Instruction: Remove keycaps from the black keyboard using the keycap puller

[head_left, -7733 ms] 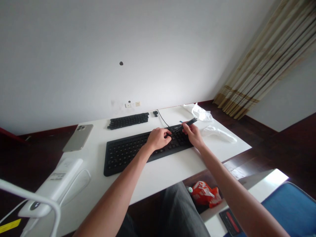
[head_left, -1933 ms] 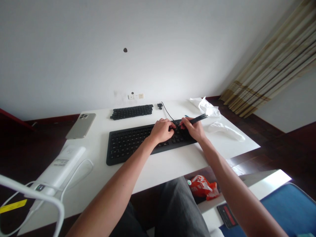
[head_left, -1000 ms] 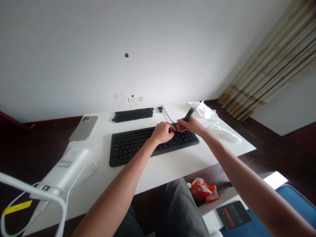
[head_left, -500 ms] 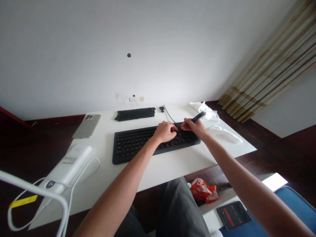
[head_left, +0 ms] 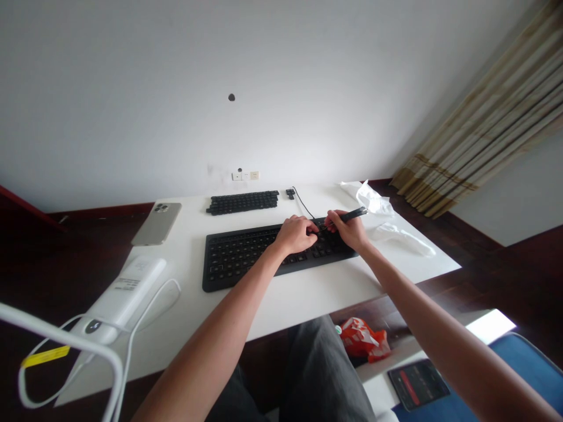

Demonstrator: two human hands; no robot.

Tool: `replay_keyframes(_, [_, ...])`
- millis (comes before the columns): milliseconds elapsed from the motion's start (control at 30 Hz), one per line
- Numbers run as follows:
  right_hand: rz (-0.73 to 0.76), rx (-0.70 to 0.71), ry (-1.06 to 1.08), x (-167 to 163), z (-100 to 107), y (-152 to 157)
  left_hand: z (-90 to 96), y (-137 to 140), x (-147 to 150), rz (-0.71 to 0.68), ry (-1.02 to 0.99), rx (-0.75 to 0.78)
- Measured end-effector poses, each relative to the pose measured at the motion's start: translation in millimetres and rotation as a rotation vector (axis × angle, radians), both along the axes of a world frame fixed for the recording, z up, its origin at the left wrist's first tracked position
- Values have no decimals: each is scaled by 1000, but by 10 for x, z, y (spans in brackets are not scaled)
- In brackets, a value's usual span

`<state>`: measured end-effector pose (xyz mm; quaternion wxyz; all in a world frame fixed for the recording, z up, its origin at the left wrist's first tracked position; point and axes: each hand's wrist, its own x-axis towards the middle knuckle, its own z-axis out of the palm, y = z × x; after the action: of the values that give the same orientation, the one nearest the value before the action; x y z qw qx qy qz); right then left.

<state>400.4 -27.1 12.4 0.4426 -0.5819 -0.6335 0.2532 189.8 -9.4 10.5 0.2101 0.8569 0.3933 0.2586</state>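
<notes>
A black keyboard [head_left: 246, 255] lies on the white table, with most of its main block stripped of keycaps. My right hand [head_left: 347, 227] is closed round a slim black keycap puller [head_left: 355, 214], its thin wire end pointing down and left at the right part of the keyboard. Beside it, my left hand [head_left: 295, 234] rests on the keyboard, fingers curled and thumb near the index finger; whatever they pinch is hidden. Behind the keyboard, removed black keycaps [head_left: 241, 202] are laid out in rows. A few more keycaps [head_left: 290, 193] sit next to the cable.
On the left of the table [head_left: 185, 328] are a phone [head_left: 157, 224], a white power strip [head_left: 127, 293] and a white cable [head_left: 127, 363]. Crumpled white plastic [head_left: 373, 199] lies at the right. Below are a red bag [head_left: 363, 340] and a second phone [head_left: 417, 384].
My right hand has tipped the keycap puller, so its handle lies flatter. My left hand stays about where it was. The whole view has shifted slightly.
</notes>
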Motion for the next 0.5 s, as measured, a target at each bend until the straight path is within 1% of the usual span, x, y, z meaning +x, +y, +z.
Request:
replay_keyframes(133, [28, 12, -30, 4, 1, -9, 9, -4, -1, 2, 8, 1])
replay_keyframes(300, [127, -22, -31, 33, 15, 24, 4, 6, 1, -1, 14, 6])
replay_keyframes(400, [164, -74, 54, 49, 20, 67, 1, 6, 4, -1, 13, 4])
replay_keyframes(500, [135, -124, 144, 62, 14, 95, 9, -3, 2, 4, 6, 0])
